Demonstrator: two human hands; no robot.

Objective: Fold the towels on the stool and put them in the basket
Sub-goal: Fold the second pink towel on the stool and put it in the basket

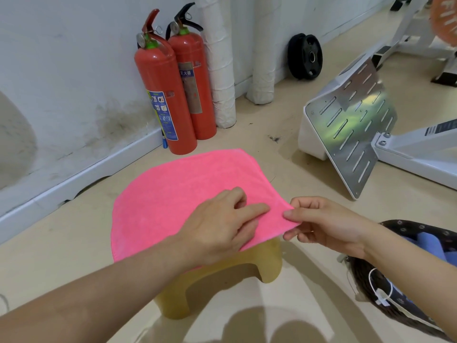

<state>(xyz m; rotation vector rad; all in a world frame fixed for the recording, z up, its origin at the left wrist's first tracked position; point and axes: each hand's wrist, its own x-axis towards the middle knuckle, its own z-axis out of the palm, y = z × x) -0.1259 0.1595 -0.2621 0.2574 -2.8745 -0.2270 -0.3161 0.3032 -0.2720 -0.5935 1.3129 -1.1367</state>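
The pink towel (178,191) lay spread over the yellow stool (270,261). The left grip (222,226) pressed flat on it, fingers straight. The right grip (326,224) pinched its near right corner, beside the basket (361,280).

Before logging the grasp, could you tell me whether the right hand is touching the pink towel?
Touching. The head view shows the right hand pinching a corner of the pink towel with its thumb.

The left hand (222,224) is laid flat, palm down, fingers extended. The pink towel (178,194) is pinched by the right hand (326,225).
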